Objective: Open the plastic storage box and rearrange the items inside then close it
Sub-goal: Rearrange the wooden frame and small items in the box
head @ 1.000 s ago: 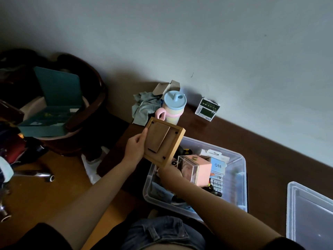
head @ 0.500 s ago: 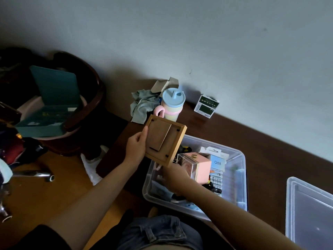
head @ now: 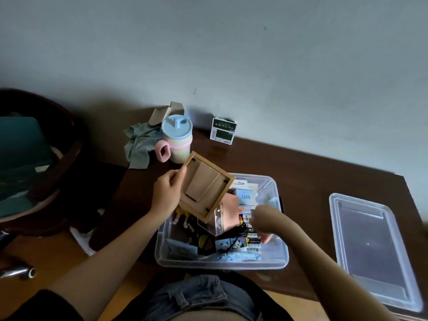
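Your left hand (head: 165, 195) grips a small wooden picture frame (head: 205, 186) by its left edge, thumb on the brown backing, holding it back-side up and tilted over the near-left part of the open clear plastic storage box (head: 222, 262), which sits on the dark brown table (head: 308, 172) right in front of you. Your right hand (head: 264, 220) is down inside the box on its right side, blurred; can't tell whether the fingers are curled on anything. Under the frame stands a pink box with a clear window (head: 222, 216), beside a white card pack marked Q88 (head: 246, 196); mixed small packets fill the floor. The clear box lid (head: 372, 249) lies flat on the table, well apart to the right. Behind the box: a pastel cup with blue lid and pink handle (head: 176, 141), a crumpled grey-green cloth (head: 139, 147), a small green-and-white carton (head: 223, 133).
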Demonstrator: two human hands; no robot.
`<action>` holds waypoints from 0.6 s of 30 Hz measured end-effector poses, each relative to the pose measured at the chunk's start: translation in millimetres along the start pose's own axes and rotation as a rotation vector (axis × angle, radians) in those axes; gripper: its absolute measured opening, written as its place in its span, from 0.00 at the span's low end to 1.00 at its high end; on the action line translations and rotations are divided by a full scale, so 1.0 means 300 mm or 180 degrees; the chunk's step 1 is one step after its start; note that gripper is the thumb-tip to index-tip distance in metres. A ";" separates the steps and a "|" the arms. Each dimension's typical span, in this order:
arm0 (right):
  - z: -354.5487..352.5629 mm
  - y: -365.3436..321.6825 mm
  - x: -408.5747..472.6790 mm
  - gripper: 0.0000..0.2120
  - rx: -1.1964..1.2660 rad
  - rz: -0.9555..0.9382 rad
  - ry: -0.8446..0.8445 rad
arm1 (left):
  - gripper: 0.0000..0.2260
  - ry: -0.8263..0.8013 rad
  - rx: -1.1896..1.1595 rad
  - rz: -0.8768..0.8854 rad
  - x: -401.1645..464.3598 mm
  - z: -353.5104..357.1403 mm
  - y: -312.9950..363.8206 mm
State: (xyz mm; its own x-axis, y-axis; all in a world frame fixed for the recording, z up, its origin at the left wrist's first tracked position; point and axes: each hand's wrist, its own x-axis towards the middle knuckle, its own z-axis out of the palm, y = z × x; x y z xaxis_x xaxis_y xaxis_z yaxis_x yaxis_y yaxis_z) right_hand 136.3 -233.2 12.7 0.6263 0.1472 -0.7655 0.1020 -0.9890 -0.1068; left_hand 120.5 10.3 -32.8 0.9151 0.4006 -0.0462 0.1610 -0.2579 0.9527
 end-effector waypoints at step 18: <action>0.197 -0.012 0.240 0.11 0.5707 0.1971 0.1028 | 0.14 -0.0052 -0.0003 -0.0146 -0.012 0.000 -0.002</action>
State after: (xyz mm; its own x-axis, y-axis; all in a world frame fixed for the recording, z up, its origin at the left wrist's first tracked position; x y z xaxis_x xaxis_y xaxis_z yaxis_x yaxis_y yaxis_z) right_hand 135.2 -219.6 -79.5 0.3772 -0.3885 -0.8407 -0.8206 0.2806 -0.4979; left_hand 117.2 9.0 -33.1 0.9127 0.3976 -0.0948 0.2026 -0.2387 0.9497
